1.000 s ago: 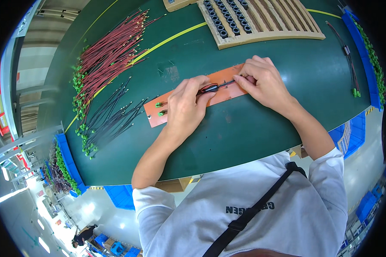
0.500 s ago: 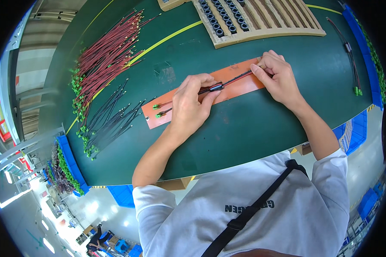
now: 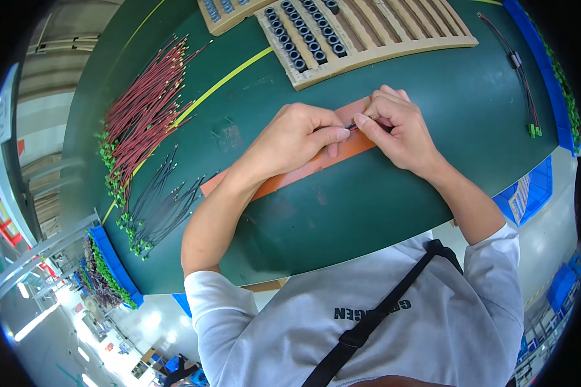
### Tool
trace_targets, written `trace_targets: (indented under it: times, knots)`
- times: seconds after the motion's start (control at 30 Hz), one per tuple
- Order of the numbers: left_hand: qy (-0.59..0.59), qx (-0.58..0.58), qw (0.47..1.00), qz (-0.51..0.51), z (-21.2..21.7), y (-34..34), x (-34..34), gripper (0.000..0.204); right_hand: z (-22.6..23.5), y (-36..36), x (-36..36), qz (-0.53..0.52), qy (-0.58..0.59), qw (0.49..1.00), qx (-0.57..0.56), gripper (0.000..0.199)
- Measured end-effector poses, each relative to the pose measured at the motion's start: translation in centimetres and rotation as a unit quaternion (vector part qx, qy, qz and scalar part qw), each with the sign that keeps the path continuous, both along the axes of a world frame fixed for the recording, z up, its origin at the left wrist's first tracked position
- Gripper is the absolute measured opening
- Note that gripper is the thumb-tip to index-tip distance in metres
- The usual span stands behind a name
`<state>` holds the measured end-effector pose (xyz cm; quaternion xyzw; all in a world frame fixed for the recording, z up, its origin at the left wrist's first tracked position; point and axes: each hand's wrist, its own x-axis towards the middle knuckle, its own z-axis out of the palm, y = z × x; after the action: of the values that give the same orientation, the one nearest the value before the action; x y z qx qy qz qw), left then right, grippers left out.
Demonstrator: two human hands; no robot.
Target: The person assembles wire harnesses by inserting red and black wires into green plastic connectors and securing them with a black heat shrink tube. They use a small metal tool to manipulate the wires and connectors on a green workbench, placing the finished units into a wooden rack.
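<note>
Both of my hands work over an orange strip board on the green table. My left hand pinches thin dark wires between thumb and forefinger. Close beside it, my right hand is closed on the same wires near their far ends, fingertips almost meeting those of the left. The black sleeve and green connectors on these wires are hidden behind my left hand and forearm. A pile of red wires with green connectors lies to the left, with black wires nearer me.
A cardboard tray at the back holds rows of black rings. Another tray stands behind it. At the right lies a wire assembly with a black sleeve. Blue bins hang at the table's sides.
My left hand has slid right along the wires, up to my right hand. The sleeve and green connectors seen earlier are now covered. The view has shifted slightly.
</note>
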<state>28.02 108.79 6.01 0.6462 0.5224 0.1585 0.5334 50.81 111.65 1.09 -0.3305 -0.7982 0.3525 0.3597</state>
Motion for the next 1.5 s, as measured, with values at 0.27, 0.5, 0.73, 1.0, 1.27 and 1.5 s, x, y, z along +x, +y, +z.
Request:
trace_targets:
  times: [0.27, 0.5, 0.73, 1.0, 1.27, 1.5]
  knots:
    - [-0.044, -0.098, 0.994, 0.002, -0.3, 2.1, -0.2, 0.02, 0.4, 0.9, 0.4, -0.013, -0.014, 0.999, -0.049, 0.023]
    - [-0.024, -0.023, 0.999, 0.008, 0.2, 0.4, -1.5, 0.024, 0.3, 0.8, 0.0, -0.03, 0.008, 0.998, -0.056, 0.022]
    - [-0.052, -0.032, 0.998, 0.02, 0.0, 0.7, -0.3, 0.021, -0.1, 1.0, 0.3, -0.005, 0.035, 0.996, -0.077, 0.025]
    - [0.049, -0.066, 0.993, 0.082, -0.1, 0.3, 1.4, 0.017, -0.4, 0.9, -0.1, 0.001, 0.037, 0.997, -0.063, 0.027]
    - [0.021, 0.177, 0.98, 0.087, 0.8, -4.3, -2.4, 0.028, -0.4, 0.8, -0.2, -0.027, 0.07, 0.991, -0.11, 0.03]
    - [-0.027, 0.096, 0.989, 0.107, 0.8, -7.1, -3.6, 0.033, 1.1, 0.5, -0.5, 0.021, 0.147, 0.981, -0.124, 0.025]
